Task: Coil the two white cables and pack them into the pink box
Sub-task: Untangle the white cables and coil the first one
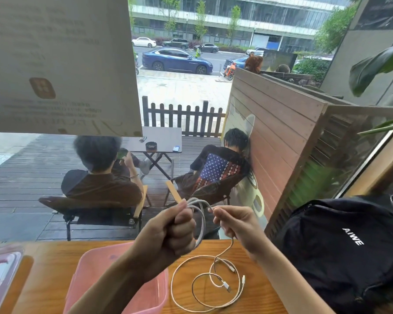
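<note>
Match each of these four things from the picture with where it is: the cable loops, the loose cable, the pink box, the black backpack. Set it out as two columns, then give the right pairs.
Things:
1. cable loops
2. loose cable
3. pink box
4. black backpack

Places:
A. at the right end of the wooden table
B. lying on the table between box and backpack
C. under the left forearm
D. gripped in the left hand, above the table

Pairs: 1-D, 2-B, 3-C, 4-A
</note>
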